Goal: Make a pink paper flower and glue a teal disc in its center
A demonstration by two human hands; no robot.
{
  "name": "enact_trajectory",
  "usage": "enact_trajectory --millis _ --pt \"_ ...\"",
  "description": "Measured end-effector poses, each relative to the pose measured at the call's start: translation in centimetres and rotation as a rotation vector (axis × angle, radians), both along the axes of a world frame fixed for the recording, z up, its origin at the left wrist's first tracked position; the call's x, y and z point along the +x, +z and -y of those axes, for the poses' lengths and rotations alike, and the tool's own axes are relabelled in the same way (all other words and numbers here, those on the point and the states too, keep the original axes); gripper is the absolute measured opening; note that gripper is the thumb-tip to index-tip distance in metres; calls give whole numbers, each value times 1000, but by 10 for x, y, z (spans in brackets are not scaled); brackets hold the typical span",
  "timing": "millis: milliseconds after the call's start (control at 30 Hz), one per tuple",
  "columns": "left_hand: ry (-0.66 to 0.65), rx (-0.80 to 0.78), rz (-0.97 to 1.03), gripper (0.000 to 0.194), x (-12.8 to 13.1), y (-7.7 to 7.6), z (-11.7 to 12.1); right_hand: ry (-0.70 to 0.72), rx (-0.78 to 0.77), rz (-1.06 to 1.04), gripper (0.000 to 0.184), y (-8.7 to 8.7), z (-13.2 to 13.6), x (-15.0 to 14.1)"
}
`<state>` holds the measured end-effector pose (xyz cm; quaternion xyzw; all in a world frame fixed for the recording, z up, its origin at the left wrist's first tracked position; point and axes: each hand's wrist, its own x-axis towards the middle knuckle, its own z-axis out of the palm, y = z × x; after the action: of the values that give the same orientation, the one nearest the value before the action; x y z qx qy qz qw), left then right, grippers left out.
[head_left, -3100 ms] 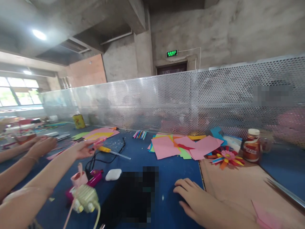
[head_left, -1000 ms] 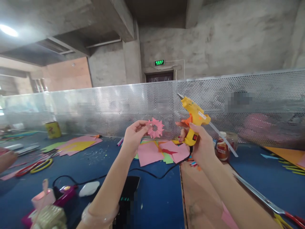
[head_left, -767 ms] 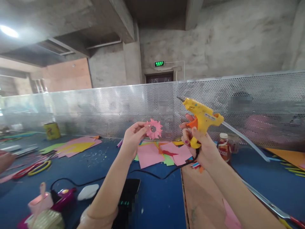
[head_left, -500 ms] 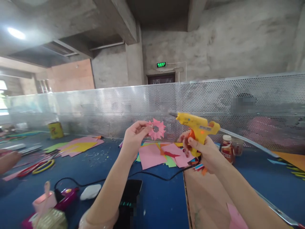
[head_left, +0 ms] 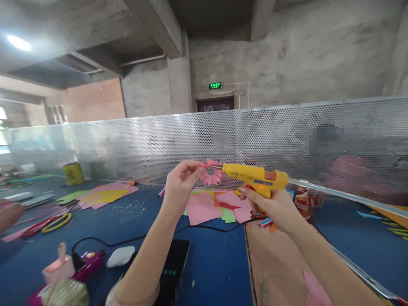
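Between thumb and fingers, my left hand [head_left: 183,180] pinches the left edge of a pink folded-paper ring [head_left: 211,177] with pointed tips, held up above the table. My right hand [head_left: 270,206] is wrapped round the handle of a yellow hot glue gun [head_left: 251,174]. Its metal nozzle points left and lies over the upper part of the paper ring; whether it touches the paper I cannot tell. A clear glue stick [head_left: 338,194] runs out of the gun's back end, and a black cord [head_left: 210,230] crosses the table below.
Pink paper sheets [head_left: 204,208] lie beyond my hands. A brown jar [head_left: 304,202] stands right, partly behind the glue stick. Left are scissors [head_left: 57,223], a yellow tin [head_left: 73,174], a white case [head_left: 121,256] and another person's hand [head_left: 11,214]. A perforated metal screen [head_left: 153,148] borders the table.
The glue gun has tipped level and moved left and slightly down, bringing its nozzle from apart to over the paper ring. My left hand has hardly moved.
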<state>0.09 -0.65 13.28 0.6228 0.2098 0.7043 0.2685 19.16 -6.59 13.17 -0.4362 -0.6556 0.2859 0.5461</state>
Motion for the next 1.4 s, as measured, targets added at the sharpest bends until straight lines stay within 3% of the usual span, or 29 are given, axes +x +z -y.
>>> enact_trajectory --millis 300,467,833,1267,1400 --pt "-35 29 -32 5 1 -1 0 -39 45 23 34 -4 -4 1" --pt "-85 60 -7 6 0 -2 -1 -40 40 12 29 -2 0 -2" --pt "41 149 -49 6 0 1 3 -57 146 64 20 -4 1 -2" --pt "20 186 -98 9 -2 0 5 -107 165 7 17 -6 0 -3" --pt "28 195 -89 10 -2 1 6 -99 199 75 23 -8 -4 0"
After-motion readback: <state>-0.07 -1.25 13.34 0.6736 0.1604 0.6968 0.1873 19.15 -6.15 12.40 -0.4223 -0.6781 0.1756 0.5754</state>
